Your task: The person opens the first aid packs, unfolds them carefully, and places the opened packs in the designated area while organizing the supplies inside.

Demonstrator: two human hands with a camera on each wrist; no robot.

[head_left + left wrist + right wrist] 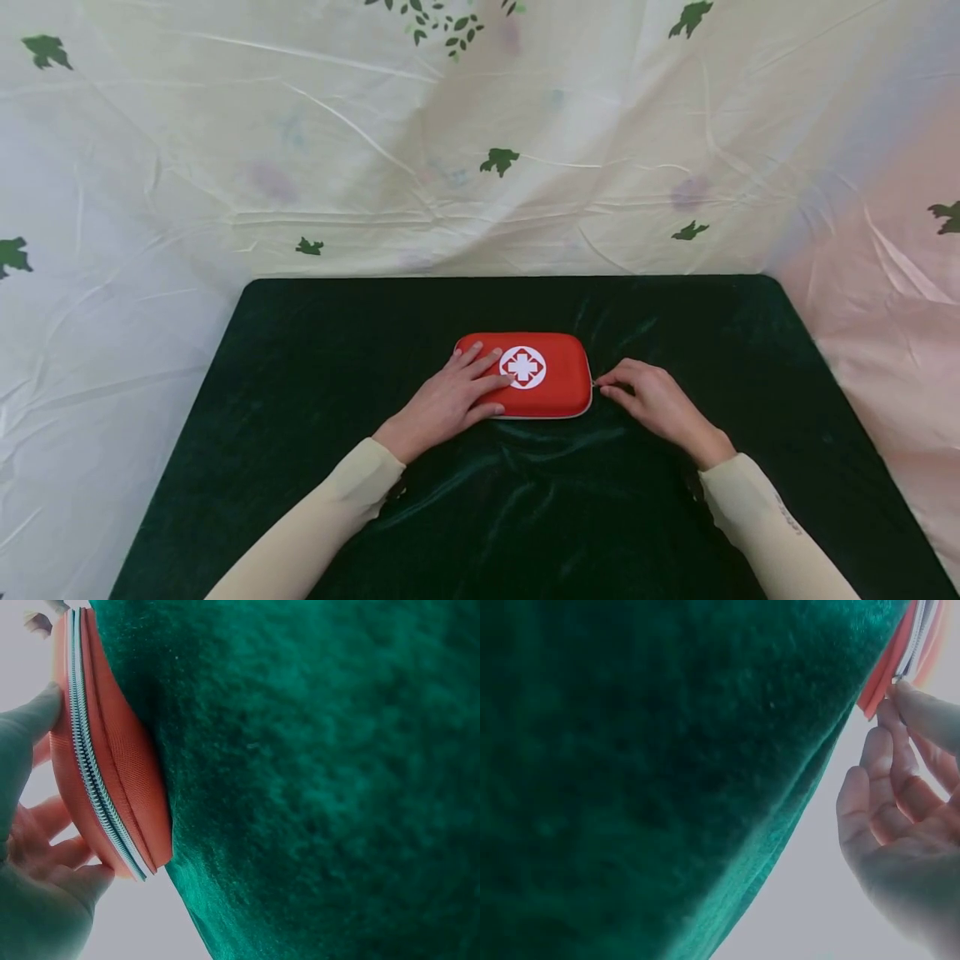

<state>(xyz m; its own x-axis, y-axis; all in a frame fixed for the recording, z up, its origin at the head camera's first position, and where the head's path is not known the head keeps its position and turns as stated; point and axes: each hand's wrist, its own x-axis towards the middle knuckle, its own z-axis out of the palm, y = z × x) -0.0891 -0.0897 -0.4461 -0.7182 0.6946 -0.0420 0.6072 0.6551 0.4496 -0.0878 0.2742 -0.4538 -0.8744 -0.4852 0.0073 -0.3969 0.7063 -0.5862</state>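
A red first-aid case (558, 367) with a white cross emblem lies flat on a dark green cloth. My left hand (457, 389) rests on its left part with the fingers spread across the top. In the left wrist view the case's zipper (94, 776) runs along the near side, its teeth meshed where they show. At the case's right end, my right hand (660, 402) pinches the small zipper pull (900, 678) between thumb and forefinger. The other fingers of that hand are loosely bent below it in the right wrist view.
Dark green velvet cloth (300, 350) covers the table and has wrinkles near the case. Behind the table hangs a pale curtain (360, 167) with green leaf shapes, and more fabric hangs at both sides.
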